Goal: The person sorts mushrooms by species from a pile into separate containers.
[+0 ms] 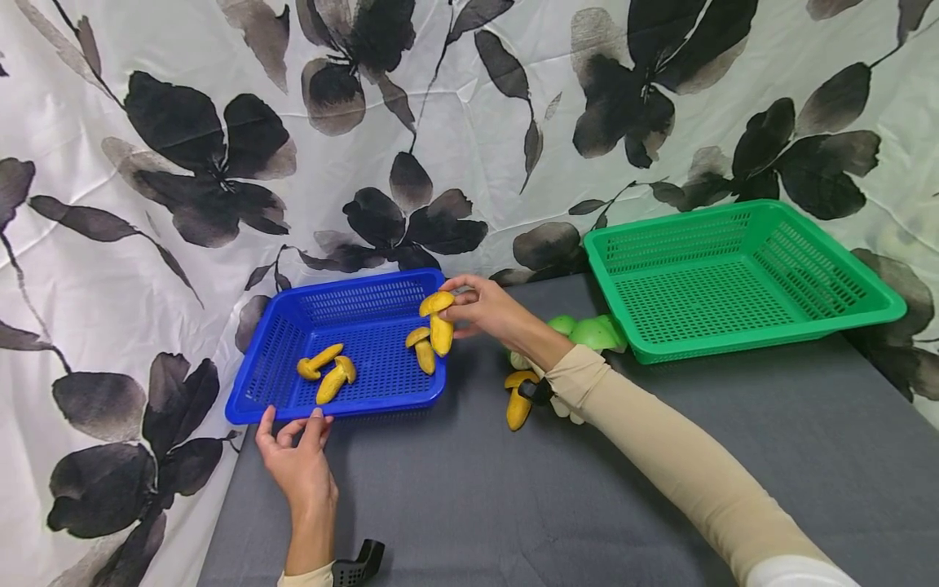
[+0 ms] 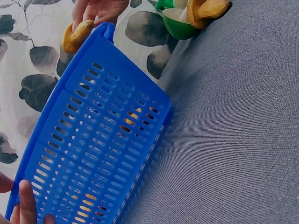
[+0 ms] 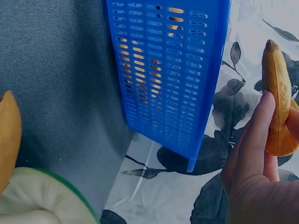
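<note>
My right hand (image 1: 487,311) pinches a yellow toy mushroom (image 1: 441,333) above the right rim of the blue basket (image 1: 253,414). In the right wrist view this mushroom (image 3: 276,107) has its stem pointing up, between thumb and fingers. Inside the basket lie several other yellow mushrooms, one (image 1: 336,381) near the front and another (image 1: 421,350) at the right side. At the front left rim, my left hand (image 1: 299,469) grips the basket's edge; its fingers (image 2: 28,203) lie against the outer wall in the left wrist view.
A green basket (image 1: 638,350) stands at the back right. Beside it are green-capped mushrooms (image 1: 592,334), partly hidden by my right forearm, and one yellow mushroom (image 1: 517,408) on the grey cloth (image 1: 455,505). A floral curtain (image 1: 469,147) hangs behind.
</note>
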{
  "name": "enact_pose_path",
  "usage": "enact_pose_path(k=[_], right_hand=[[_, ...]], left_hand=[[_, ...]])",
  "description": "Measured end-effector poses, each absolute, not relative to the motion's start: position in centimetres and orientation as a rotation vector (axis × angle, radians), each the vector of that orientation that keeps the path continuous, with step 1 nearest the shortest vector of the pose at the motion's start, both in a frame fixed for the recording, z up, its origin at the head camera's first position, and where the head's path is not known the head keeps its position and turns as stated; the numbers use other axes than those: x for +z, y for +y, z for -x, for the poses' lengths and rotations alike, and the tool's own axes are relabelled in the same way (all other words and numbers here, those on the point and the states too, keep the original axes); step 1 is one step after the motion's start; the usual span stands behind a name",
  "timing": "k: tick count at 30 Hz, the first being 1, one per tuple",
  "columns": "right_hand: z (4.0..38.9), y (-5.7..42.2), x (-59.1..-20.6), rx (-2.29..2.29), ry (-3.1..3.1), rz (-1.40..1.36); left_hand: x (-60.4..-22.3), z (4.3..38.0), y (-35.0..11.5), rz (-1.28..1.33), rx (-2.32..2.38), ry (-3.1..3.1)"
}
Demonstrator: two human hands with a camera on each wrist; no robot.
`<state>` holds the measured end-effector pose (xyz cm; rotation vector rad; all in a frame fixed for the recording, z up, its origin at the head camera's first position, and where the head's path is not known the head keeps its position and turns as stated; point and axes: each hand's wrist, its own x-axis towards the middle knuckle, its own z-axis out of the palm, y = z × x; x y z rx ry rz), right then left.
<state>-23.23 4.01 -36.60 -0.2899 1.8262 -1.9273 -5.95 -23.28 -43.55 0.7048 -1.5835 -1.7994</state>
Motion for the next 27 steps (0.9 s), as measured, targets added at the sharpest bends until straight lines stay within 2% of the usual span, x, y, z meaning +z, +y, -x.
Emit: enact_pose_path(k=[27], right_hand=[[25.2, 0.2, -36.8, -1.889, 1.772, 0.304]], left_hand=[[-43.8, 5.6, -23.0, -0.703, -1.789, -1.58]])
